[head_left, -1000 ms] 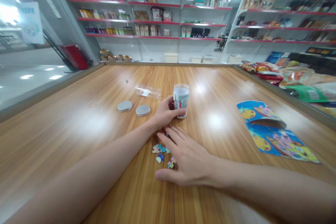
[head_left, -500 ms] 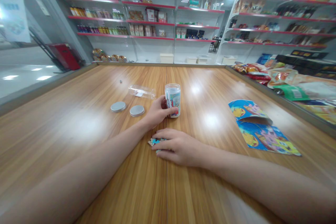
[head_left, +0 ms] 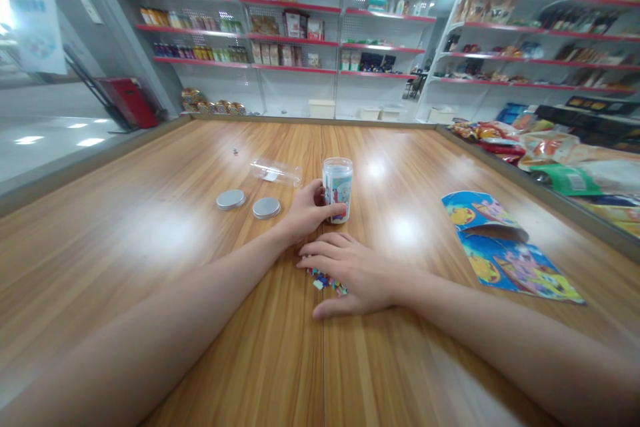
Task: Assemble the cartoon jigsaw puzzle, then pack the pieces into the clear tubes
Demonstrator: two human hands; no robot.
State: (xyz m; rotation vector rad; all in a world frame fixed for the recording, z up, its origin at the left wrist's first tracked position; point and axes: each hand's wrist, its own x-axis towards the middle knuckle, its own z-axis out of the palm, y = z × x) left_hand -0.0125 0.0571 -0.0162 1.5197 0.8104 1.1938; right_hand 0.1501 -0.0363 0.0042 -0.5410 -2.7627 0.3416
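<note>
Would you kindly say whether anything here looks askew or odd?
A clear container lies on its side beyond the silver lids, whereas the printed jar in the left hand stands upright. Part of the blue cartoon sheet bows up off the table.

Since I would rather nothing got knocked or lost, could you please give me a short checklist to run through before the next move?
1. Jar upright on the table: ok.
2. Left hand steadying the jar: ok, its grip is around the lower side.
3. Jar's top free of a metal lid: ok, and two silver lids lie flat to the left.
4. Colourful pieces fully in sight: not ok, the right hand covers some.
5. Right hand's grip on any piece: cannot tell.
6. Clear container standing: not ok, it lies on its side.
</note>
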